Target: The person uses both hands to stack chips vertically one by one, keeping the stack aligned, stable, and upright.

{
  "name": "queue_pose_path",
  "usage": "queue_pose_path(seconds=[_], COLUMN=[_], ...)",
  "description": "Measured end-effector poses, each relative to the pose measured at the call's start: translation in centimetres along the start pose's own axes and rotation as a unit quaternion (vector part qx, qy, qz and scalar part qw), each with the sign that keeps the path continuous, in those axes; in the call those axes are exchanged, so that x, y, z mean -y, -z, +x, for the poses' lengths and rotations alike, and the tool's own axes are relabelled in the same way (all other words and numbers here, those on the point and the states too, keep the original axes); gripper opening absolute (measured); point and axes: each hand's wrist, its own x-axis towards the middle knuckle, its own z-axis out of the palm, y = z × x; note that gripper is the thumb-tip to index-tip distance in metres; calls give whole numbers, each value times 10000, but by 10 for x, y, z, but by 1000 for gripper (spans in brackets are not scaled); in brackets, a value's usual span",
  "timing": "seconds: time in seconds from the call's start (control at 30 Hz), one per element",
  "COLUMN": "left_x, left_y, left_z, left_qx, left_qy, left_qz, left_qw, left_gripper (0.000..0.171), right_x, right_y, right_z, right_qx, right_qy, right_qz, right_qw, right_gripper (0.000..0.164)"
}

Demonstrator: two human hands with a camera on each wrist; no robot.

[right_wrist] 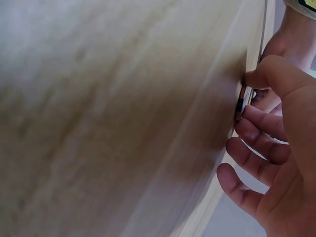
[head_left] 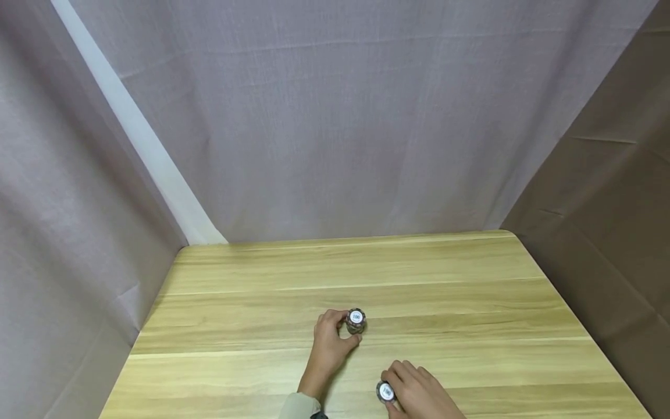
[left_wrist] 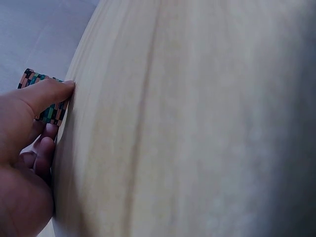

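A stack of poker chips (head_left: 356, 320) stands upright on the wooden table (head_left: 251, 302), its top chip showing a white centre marked 100. My left hand (head_left: 327, 344) grips this stack from the left, thumb at the near side and fingers at the far side. In the left wrist view the stack's edge (left_wrist: 52, 114) has a dark, green and orange block pattern, partly covered by the thumb. Closer to me and to the right, my right hand (head_left: 419, 391) pinches a poker chip (head_left: 385, 392) low at the tabletop. Its thin edge shows between thumb and fingers in the right wrist view.
Grey curtains (head_left: 335, 128) hang behind the table and along its left side. A brown cloth wall (head_left: 602, 203) borders the right side. The table's far edge (head_left: 366, 237) runs along the foot of the back curtain.
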Motion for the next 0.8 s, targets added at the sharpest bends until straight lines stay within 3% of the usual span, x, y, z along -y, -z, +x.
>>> queue_pose_path(seconds=[0.1, 0.23, 0.33, 0.6, 0.8], left_x=[0, 0, -1, 0, 0], left_y=[-1, -1, -1, -1, -1], left_z=[0, 1, 1, 1, 1], left_qx=[-24, -11, -4, -5, -8], left_qy=[-12, 1, 30, 10, 13], left_qz=[-4, 3, 14, 37, 76], left_qw=[10000, 10000, 10000, 10000, 10000], left_gripper=[51, 50, 50, 50, 50], right_x=[-1, -2, -3, -3, 2], right_y=[0, 4, 8, 14, 17], right_z=[2, 3, 4, 9, 17], right_qx=[-32, 319, 487, 360, -213], right_qy=[-9, -450, -745, -843, -811], right_qz=[157, 1134, 1543, 1224, 705], right_qw=[9999, 9920, 9840, 9882, 9940], right_gripper=[31, 30, 30, 33, 29])
